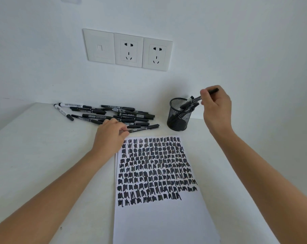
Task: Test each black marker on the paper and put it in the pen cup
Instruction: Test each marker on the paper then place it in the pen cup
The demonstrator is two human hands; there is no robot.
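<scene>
A black mesh pen cup (179,118) stands on the white table, right of centre, with a few markers leaning in it. My right hand (217,107) pinches a black marker (213,91) at an angle, its lower end over the cup's rim. A pile of several black markers (121,115) lies left of the cup. My left hand (110,135) rests at the pile's near edge and pinches the end of one marker (144,128) lying flat. The white paper (159,217) lies in front, its upper half filled with rows of black scribbles.
Two white-bodied markers (68,107) lie at the pile's far left. Three wall plates with sockets (129,50) sit on the white wall behind. The table's left edge (13,120) runs diagonally at the left.
</scene>
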